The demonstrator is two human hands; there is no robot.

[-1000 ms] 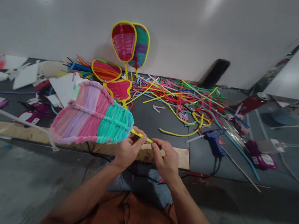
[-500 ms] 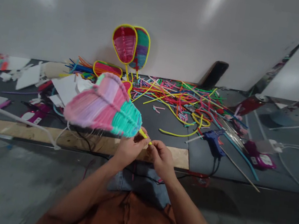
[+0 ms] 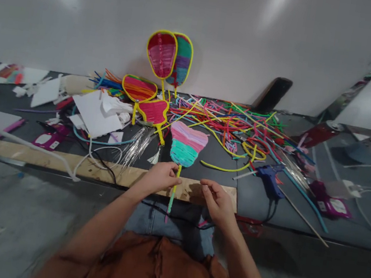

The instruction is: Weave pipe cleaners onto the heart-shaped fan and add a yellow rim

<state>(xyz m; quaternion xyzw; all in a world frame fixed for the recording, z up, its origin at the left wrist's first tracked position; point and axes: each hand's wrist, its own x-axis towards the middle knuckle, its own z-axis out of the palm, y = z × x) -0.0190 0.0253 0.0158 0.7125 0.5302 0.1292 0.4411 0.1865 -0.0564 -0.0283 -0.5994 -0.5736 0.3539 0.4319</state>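
A hand fan (image 3: 188, 145) in pink, lilac and turquoise bands stands nearly upright over the table's front edge. My left hand (image 3: 160, 177) pinches its stick handle, which is wrapped in yellow near the top and green lower down, with a pink tip. My right hand (image 3: 218, 202) is off to the right of the handle, fingers apart and slightly curled, touching nothing. Behind the fan lie a pink fan with a yellow rim (image 3: 153, 112) and a red-orange one (image 3: 139, 88). Two more yellow-rimmed fans (image 3: 161, 54) lean on the wall.
Loose pipe cleaners (image 3: 223, 117) spread along the back. A blue glue gun (image 3: 271, 179) rests at right, near a red can (image 3: 322, 134) and a dark phone (image 3: 274, 94). White paper (image 3: 96, 114) and a white cable (image 3: 47, 155) are at left.
The fan has swung from lying tilted to the left, close to me, to nearly upright. My right hand has let go of the handle and moved right; my left hand keeps hold.
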